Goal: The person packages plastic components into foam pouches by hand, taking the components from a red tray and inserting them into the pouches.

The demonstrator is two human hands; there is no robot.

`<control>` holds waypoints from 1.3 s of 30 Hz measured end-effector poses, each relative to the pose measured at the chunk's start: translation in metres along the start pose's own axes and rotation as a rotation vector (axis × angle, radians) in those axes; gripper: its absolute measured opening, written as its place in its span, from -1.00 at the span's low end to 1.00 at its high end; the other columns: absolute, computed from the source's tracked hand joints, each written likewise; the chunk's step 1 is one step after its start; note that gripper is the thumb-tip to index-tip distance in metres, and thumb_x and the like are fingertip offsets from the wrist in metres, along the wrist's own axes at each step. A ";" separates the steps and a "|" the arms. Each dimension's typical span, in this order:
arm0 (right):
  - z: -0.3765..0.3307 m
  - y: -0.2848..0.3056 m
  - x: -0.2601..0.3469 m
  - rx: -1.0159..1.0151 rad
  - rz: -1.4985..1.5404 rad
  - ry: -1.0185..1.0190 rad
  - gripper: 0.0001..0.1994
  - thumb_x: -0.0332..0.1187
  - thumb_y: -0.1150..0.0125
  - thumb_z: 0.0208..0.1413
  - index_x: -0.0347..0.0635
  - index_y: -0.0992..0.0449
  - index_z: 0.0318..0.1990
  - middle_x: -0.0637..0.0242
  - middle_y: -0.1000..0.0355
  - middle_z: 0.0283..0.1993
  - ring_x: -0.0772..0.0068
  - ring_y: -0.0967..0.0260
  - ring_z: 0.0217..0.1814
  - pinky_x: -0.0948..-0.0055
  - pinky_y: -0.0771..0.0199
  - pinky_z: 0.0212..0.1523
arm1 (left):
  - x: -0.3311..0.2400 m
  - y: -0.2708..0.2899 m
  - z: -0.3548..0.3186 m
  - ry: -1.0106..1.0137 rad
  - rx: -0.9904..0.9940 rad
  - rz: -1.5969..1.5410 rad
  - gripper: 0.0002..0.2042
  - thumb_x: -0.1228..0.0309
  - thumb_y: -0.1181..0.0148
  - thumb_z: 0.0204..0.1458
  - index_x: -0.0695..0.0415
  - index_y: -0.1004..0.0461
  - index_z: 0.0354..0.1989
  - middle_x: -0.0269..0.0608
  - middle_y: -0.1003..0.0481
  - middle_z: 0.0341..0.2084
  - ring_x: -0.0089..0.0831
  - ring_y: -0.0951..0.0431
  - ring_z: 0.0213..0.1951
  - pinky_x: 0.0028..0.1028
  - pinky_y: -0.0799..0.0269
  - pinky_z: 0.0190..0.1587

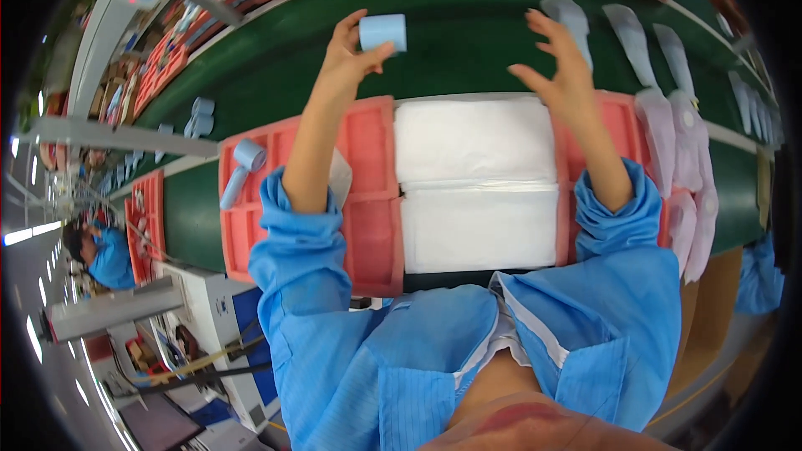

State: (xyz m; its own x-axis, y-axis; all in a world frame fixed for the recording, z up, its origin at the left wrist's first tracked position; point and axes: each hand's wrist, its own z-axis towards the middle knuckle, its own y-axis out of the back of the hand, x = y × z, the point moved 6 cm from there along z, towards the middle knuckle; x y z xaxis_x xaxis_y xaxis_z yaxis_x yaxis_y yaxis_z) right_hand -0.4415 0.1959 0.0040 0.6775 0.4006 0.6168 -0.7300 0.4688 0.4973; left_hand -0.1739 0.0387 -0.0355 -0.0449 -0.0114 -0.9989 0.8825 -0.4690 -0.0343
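My left hand (351, 52) is raised over the green conveyor belt (468, 0), its thumb and fingers closed round a short light-blue cylinder (386, 32). To the right my right hand (558, 63) hovers over the belt with fingers spread and nothing in them. Just beyond it lies a long light-blue tapered piece (571, 17). Between my forearms two stacks of white sheets or bags (476, 142) lie one behind the other. A light-blue part with a round barrel and a handle (242, 169) rests in the pink tray (368, 150) on the left, beside my left arm.
More tapered blue pieces (631, 43) lie on the belt at right. Several pale pinkish-white pieces (687, 146) overlap the edge of the right pink tray (618, 121). A grey metal bar (125, 135) crosses at left. Another person in blue (111, 257) is at far left.
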 end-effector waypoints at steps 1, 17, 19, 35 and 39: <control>-0.002 0.001 0.015 0.007 0.041 0.015 -0.31 -0.45 -0.39 -0.13 -0.15 -0.26 0.24 0.11 -0.29 0.21 0.16 -0.25 0.26 0.30 -0.38 0.10 | -0.008 -0.031 -0.009 0.003 0.036 -0.002 -0.12 0.51 -0.46 -0.25 0.15 -0.05 0.29 -0.06 -0.34 0.05 -0.42 -0.53 -0.24 -0.52 -0.45 -0.37; 0.001 0.055 0.002 -0.065 -0.047 -0.081 -0.44 -0.41 -0.36 -0.26 -0.25 -0.40 0.02 0.13 -0.45 -0.14 0.23 -0.43 -0.15 0.36 -0.43 -0.12 | 0.044 -0.213 -0.072 -0.276 0.134 0.811 -0.62 0.37 -0.41 -0.19 0.13 -0.43 -0.18 -0.18 -0.42 -0.33 -0.38 -0.50 -0.42 -0.39 -0.39 -0.44; 0.001 0.059 -0.004 -0.024 0.051 -0.147 -0.44 -0.41 -0.37 -0.25 -0.24 -0.40 0.02 0.20 -0.44 -0.15 0.30 -0.40 -0.15 0.38 -0.42 -0.11 | 0.049 -0.219 -0.075 -0.304 0.166 1.037 -0.70 0.36 -0.40 -0.18 0.14 -0.47 -0.28 -0.18 -0.43 -0.38 -0.36 -0.50 -0.44 -0.37 -0.39 -0.43; -0.007 0.100 0.040 0.301 0.251 0.014 -0.46 -0.45 -0.38 -0.32 -0.23 -0.43 -0.03 0.28 -0.42 -0.15 0.39 -0.39 -0.12 0.43 -0.39 -0.07 | 0.006 -0.161 -0.066 0.029 0.150 -0.147 -0.85 0.38 -0.22 0.10 0.19 -0.47 -0.39 -0.42 -0.44 -0.53 -0.63 -0.37 -0.49 -0.61 -0.31 -0.42; -0.006 0.069 0.052 0.325 0.315 0.048 -0.44 -0.45 -0.32 -0.39 -0.25 -0.44 -0.05 0.21 -0.40 -0.10 0.33 -0.37 -0.07 0.41 -0.34 -0.03 | -0.018 -0.148 -0.074 -0.095 0.017 -0.290 -0.91 0.42 -0.16 0.13 0.18 -0.45 -0.29 -0.36 -0.49 -0.42 -0.62 -0.43 -0.42 -0.64 -0.30 -0.36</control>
State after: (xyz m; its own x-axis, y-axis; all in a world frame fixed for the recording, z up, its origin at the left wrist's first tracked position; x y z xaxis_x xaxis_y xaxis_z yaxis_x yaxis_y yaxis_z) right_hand -0.4560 0.2542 0.0666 0.4159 0.5238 0.7435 -0.8863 0.0503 0.4603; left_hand -0.2694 0.1733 -0.0147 -0.3379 0.0426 -0.9402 0.8189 -0.4791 -0.3161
